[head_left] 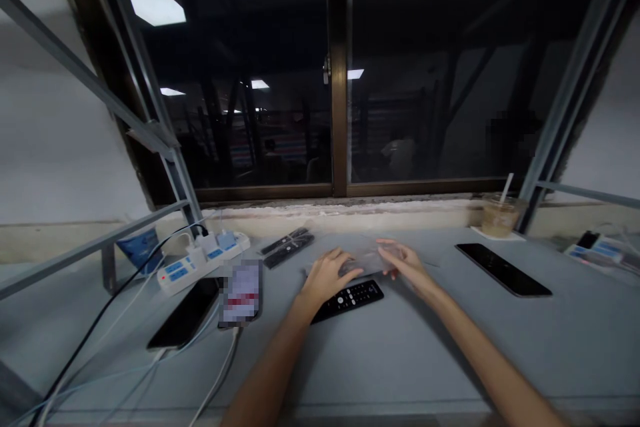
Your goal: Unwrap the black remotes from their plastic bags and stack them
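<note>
A clear plastic bag point(367, 260), thin and partly blurred, lies between my hands just behind a black remote control point(360, 295). My left hand point(330, 275) rests over the bag's left end, fingers curved and somewhat spread; part of the remote is hidden under this hand and wrist. My right hand point(404, 265) pinches the right part of the bag between thumb and fingers. Farther back on the left, two more black remotes point(287, 247) lie side by side, seemingly in clear wrapping.
On the grey table point(415, 360) are a power strip point(203, 263) with cables, two charging phones point(185, 313) point(243, 293), a dark phone point(503, 270) at right, and a drink cup point(500, 217) near the window. Metal frame posts stand both sides.
</note>
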Demonstrator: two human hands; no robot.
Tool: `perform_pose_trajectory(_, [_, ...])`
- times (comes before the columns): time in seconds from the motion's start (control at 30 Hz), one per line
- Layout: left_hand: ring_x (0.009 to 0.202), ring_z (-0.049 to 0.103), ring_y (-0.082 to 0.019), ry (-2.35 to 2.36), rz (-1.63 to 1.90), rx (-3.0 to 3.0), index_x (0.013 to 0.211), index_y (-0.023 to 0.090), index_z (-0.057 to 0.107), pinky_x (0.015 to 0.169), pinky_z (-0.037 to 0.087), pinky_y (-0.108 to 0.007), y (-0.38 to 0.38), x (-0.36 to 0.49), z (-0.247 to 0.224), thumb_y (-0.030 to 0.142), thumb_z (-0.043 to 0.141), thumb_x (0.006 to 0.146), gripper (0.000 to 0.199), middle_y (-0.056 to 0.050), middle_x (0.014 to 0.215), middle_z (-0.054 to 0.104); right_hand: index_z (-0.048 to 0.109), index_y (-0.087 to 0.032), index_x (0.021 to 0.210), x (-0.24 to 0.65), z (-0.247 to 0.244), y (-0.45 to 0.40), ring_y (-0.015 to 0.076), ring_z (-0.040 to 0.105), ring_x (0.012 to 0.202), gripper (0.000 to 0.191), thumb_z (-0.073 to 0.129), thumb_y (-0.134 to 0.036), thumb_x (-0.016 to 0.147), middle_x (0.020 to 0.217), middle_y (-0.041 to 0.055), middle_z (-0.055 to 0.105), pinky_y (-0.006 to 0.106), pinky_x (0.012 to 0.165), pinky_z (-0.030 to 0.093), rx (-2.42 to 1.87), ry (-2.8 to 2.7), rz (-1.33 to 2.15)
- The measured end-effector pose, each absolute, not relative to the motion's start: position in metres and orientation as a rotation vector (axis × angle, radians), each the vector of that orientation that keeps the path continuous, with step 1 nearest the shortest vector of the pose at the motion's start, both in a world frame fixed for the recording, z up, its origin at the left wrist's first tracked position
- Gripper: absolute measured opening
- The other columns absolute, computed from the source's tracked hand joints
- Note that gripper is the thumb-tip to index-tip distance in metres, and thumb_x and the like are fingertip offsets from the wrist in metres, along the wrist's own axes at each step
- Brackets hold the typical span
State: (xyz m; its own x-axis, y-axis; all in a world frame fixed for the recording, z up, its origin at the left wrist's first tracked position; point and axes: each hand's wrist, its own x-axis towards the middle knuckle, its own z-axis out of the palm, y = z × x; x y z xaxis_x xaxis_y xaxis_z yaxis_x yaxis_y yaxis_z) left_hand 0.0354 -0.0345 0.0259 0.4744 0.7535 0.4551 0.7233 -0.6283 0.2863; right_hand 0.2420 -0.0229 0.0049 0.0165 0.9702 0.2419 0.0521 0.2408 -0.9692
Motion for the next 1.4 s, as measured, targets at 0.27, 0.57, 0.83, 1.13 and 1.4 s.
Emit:
perform_pose_trajectory(0.27, [0.091,0.057,-0.019,1.652,0.897,2.568,0.095,0.022,0.060,0.086,0.038,-0.033,-0.027,0.028,0.023,0.041,0.040,0.089,0.028,-0.002,0.093,0.065,0.065,-0.014,0.090,0.254,0.001,-0.013,0.0084,0.053,0.047,0.049,0.070,-0.050,0.057,0.078,0.0046,0.065,0.019,0.038,0.036,-1.083,-1.135,0.826])
perform_pose_trajectory(0.57, [0.120,0.039,-0.029,1.381,0.751,2.419,0.126,0.032,0.042,0.100,0.029,-0.045,-0.033,0.024,0.017,0.063,0.067,0.057,0.080,-0.008,0.127,0.043,0.053,-0.019,0.105,0.284,-0.008,-0.001,0.0080,0.058,0.052,0.054,0.061,-0.052,0.063,0.091,0.0037,0.059,0.017,0.039,0.040,-1.090,-0.709,0.548])
perform_pose_trajectory(0.83, [0.124,0.030,-0.036,1.313,0.462,2.360,0.125,0.041,0.043,0.099,0.029,-0.052,-0.036,0.020,0.019,0.064,0.074,0.040,0.093,-0.005,0.132,0.036,0.044,-0.021,0.111,0.294,-0.020,0.010,0.0100,0.059,0.060,0.060,0.063,-0.044,0.059,0.085,-0.0007,0.053,0.018,0.043,0.047,-1.060,-0.586,0.594])
perform_pose_trajectory(1.13, [0.124,0.030,-0.032,1.196,0.533,2.477,0.106,0.030,0.063,0.104,0.020,-0.047,-0.037,0.029,0.018,0.058,0.073,0.053,0.060,-0.008,0.131,0.039,0.049,-0.019,0.116,0.298,-0.022,0.008,0.0093,0.050,0.056,0.065,0.066,-0.031,0.054,0.098,0.0061,0.053,0.021,0.038,0.046,-1.400,-0.774,0.433])
perform_pose_trajectory(1.4, [0.127,0.031,-0.028,1.121,0.479,2.577,0.127,0.029,0.047,0.105,0.022,-0.046,-0.037,0.035,0.016,0.043,0.063,0.070,0.061,-0.007,0.134,0.043,0.063,-0.013,0.101,0.307,-0.030,0.015,0.0104,0.044,0.047,0.044,0.050,-0.030,0.063,0.066,0.0005,0.053,0.029,0.052,0.047,-1.458,-0.882,0.247])
